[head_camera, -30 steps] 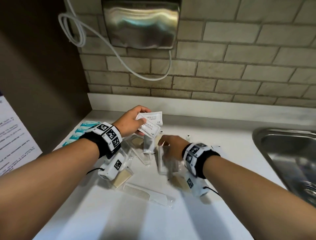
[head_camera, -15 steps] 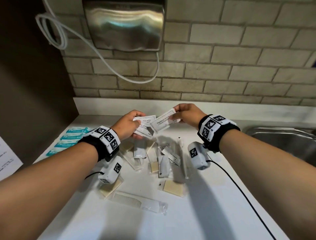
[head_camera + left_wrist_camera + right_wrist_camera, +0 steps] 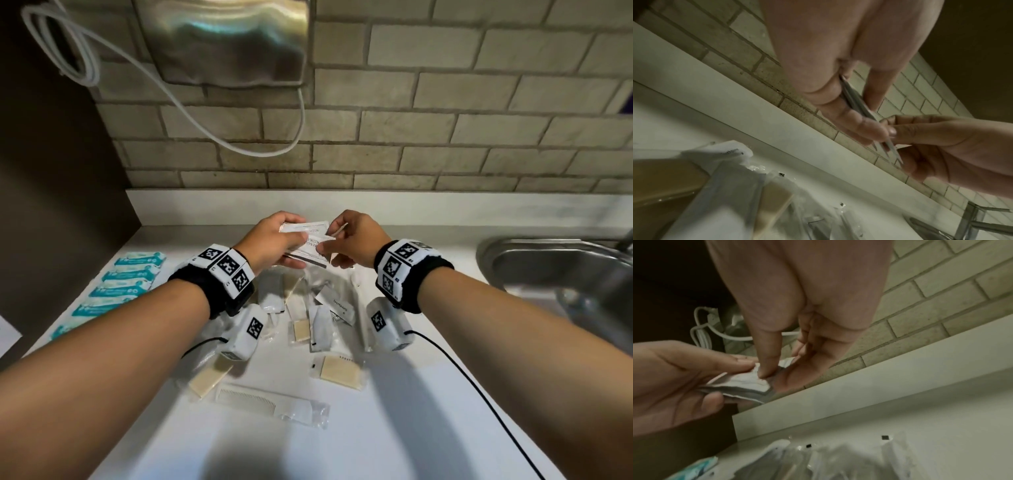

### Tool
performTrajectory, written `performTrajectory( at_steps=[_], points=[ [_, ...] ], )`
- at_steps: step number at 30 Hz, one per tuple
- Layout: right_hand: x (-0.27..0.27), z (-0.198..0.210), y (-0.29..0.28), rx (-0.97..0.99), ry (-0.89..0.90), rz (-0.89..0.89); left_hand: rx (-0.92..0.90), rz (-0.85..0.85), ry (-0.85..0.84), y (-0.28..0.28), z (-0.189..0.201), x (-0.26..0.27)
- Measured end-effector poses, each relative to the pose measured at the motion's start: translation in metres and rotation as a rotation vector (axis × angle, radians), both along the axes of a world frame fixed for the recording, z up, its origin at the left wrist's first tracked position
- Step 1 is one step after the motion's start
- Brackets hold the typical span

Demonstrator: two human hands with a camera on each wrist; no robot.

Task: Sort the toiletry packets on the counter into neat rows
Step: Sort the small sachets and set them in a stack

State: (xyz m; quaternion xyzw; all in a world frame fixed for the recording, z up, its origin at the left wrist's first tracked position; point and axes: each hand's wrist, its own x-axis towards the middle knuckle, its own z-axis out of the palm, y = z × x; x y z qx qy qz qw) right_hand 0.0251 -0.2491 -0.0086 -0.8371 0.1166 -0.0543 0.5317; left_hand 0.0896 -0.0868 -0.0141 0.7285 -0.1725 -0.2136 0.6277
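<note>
Both hands meet above the back of the white counter (image 3: 394, 428), holding a small stack of flat white printed packets (image 3: 310, 240). My left hand (image 3: 274, 240) grips the stack from the left, thumb on top. From the right, my right hand (image 3: 346, 240) pinches the packets between thumb and fingers. Seen edge-on in the left wrist view, the packets (image 3: 863, 112) lie thin between the fingers of both hands; the right wrist view shows the packets (image 3: 748, 382) under my thumb. Below the hands lies a loose heap of clear packets (image 3: 318, 308), soap bars (image 3: 340, 371) and a wrapped comb (image 3: 270, 402).
A row of teal-and-white packets (image 3: 116, 291) lines the counter's left edge beside a dark wall panel. A steel sink (image 3: 561, 274) is set in at the right. A metal hand dryer (image 3: 233, 37) with a looped white cable (image 3: 78, 54) hangs on the brick wall.
My right hand rose from the heap with a white packet and brought it to the packets in my left hand. Both hands now hold them together as one stack.
</note>
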Motion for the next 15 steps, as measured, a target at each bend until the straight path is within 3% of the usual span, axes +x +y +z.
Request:
performTrajectory(
  at_steps=[4,7,10,12,15],
  points=[
    [-0.004,-0.016,-0.007,-0.362,0.108,-0.014,0.052,0.022,-0.077,0.000,-0.011,0.008],
    [-0.015,-0.031,-0.005,-0.566,0.285,0.235,0.061,0.061,-0.095,0.005,-0.013,0.013],
    [-0.025,-0.037,0.011,-0.811,0.313,0.495,0.048,0.091,-0.084,0.011,-0.014,0.017],
    [-0.023,-0.042,0.019,-0.849,0.304,0.532,0.052,0.105,-0.081,0.014,-0.015,0.018],
    [-0.015,-0.052,0.021,-0.828,0.374,0.448,0.084,0.109,-0.103,0.018,-0.017,0.020]
  ],
)
